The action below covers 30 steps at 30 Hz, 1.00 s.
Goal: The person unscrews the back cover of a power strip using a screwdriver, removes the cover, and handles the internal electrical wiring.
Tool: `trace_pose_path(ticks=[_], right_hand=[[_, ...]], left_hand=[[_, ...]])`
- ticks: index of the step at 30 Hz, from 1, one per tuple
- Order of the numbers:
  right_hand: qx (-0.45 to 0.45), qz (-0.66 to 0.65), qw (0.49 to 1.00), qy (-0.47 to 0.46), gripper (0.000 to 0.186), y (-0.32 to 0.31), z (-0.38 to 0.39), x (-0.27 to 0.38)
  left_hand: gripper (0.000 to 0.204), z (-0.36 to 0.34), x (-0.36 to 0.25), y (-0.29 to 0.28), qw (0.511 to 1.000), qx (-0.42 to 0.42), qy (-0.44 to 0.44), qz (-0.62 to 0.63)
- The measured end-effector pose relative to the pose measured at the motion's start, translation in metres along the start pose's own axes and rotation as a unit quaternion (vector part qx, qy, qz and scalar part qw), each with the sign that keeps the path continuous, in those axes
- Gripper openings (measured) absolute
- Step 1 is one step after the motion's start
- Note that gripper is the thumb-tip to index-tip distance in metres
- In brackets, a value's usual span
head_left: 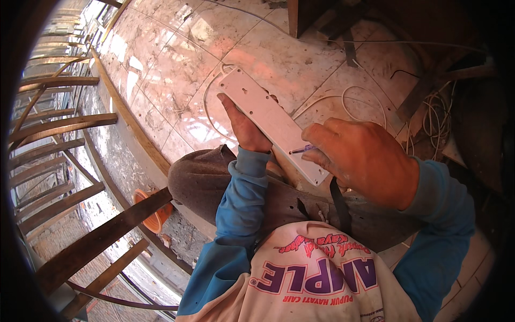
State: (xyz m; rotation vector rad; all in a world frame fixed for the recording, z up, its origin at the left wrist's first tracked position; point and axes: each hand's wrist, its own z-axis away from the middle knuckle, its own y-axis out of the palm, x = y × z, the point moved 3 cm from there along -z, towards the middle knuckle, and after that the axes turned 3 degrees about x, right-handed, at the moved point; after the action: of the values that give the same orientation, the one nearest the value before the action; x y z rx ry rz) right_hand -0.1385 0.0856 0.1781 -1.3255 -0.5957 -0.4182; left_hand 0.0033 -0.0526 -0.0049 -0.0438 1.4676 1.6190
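Note:
A long white plastic power strip lies slanted above my lap, screw-hole side up, with a white cord looping from its far end. My left hand grips its left side, fingers partly hidden beneath it. My right hand pinches a small screwdriver with a purplish handle, its tip at a hole near the strip's nearer end. My grey trousers show under both arms.
Dirty pale floor tiles spread ahead. Wooden slats and beams line the left, beside an orange plastic container. Coiled cables and dark wooden furniture stand to the right.

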Motion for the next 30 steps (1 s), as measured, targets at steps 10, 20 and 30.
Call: trace_pose_path(ticks=[10,20,30], right_hand=[[-0.052,-0.020,0.996,-0.069,0.018,-0.020,0.002,-0.002],[-0.073,-0.009,0.997,-0.034,0.021,-0.032,0.007,-0.012],[-0.010,0.066,0.997,0.041,0.016,-0.004,0.004,-0.022]], left_hand=[[0.072,-0.001,0.000,0.000,0.999,0.025,-0.014,0.030],[0.074,0.004,-0.002,0.005,0.996,0.055,-0.029,0.067],[0.073,0.004,-0.003,0.006,1.000,0.004,0.014,-0.004]])
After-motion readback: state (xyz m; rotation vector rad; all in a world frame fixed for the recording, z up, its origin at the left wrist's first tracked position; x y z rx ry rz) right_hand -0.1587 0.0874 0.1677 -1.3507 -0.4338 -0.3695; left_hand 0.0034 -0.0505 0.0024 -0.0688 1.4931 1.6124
